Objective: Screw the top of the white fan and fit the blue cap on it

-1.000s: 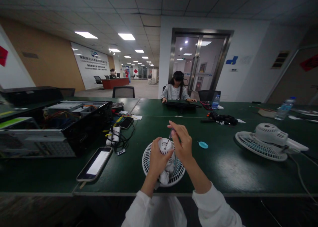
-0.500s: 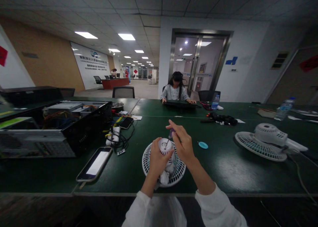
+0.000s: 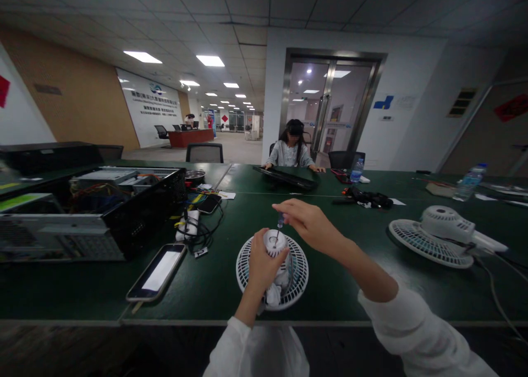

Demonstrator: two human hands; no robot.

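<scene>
A small white fan lies grille-down on the green table in front of me. My left hand is wrapped round its round motor housing. My right hand pinches the purple handle of a small screwdriver, whose tip rests on top of the housing.
A phone lies at the left, beyond it an open computer case and tangled cables. A second white fan lies at the right. Water bottles stand farther back. A person sits across the table with a black keyboard.
My right elbow has swung out to the right, and the hand now reaches the screwdriver from the side. The person opposite has tilted the black keyboard. My left hand has stayed put.
</scene>
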